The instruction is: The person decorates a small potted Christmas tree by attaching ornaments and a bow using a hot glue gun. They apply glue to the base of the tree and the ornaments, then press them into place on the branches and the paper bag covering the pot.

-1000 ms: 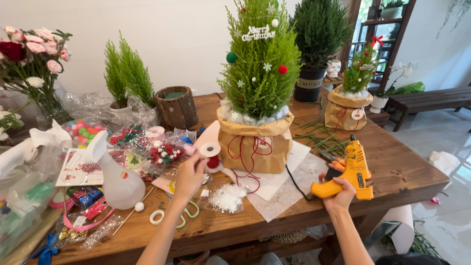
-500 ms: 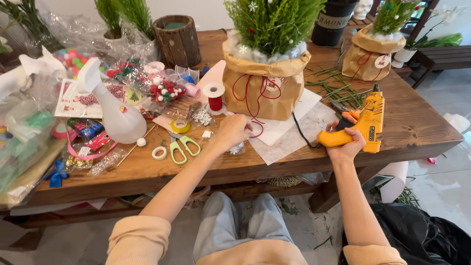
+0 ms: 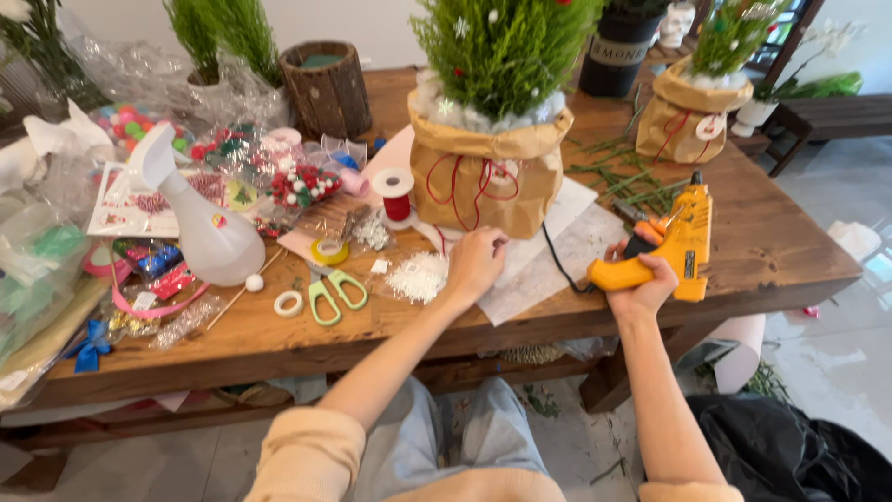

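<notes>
— At the right hand (image 3: 641, 284), what do you see?

— Its fingers are wrapped shut round the handle of a yellow glue gun (image 3: 671, 244). The gun rests on the wooden table (image 3: 780, 246) near the right edge, nozzle pointing away from the person, its black cord (image 3: 556, 265) running off toward the left hand.

— Has that changed from a moment ago?

— Hardly. The gun sits in the same spot with the same grip. What has changed is the left hand (image 3: 476, 265): a second ago it was over by the red spool (image 3: 397, 193), and it has since come across to the foot of the paper-wrapped tree.

— Closed or open, that left hand?

— Curled loosely, knuckles up, resting on the white paper sheet (image 3: 557, 256). I cannot tell whether anything is pinched inside it.

— What lies around it?

— Just beyond its fingertips stands the small green tree in a brown paper bag (image 3: 483, 167), tied with red string. Just to its left is a heap of white flakes (image 3: 418, 276); further left, green-handled scissors (image 3: 333, 290), a roll of yellow tape (image 3: 330, 251) and a white spray bottle (image 3: 209, 232).

— And what does the shift suggest?

— My guess: both hands are now gathered close to the tree's base, glue gun within reach of it.
</notes>
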